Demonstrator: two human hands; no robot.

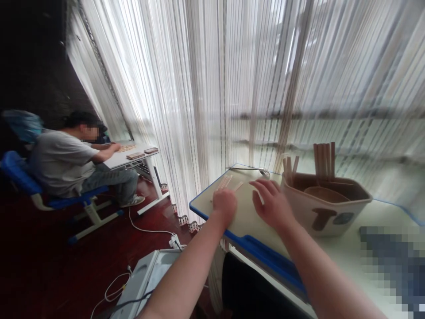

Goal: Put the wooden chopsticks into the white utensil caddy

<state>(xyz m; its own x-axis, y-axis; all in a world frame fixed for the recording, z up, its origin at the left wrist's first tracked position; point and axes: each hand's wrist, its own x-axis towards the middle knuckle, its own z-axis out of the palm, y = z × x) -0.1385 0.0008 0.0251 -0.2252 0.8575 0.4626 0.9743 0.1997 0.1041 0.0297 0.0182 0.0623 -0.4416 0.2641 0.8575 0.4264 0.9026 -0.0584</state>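
My left hand point(225, 206) is closed at the left part of the desk, its fingers wrapped round several thin pale wooden chopsticks point(226, 180) that stick out beyond the knuckles. The fingers themselves are partly hidden. To the right, my right hand point(270, 201) hovers over the desktop with fingers apart and nothing in them. Close beside it stands a beige plastic box point(327, 217) with dark marks on its front. Upright in the box are a bundle of wooden sticks point(324, 161) and a few more sticks point(291, 169) at its left corner.
The pale desk point(247, 217) has a blue edge. A metal utensil or cable point(249, 168) lies at its back, before a striped curtain point(212, 88). At left, a person point(63, 159) sits at a white table point(146, 148). A grey case point(149, 274) and cords are below.
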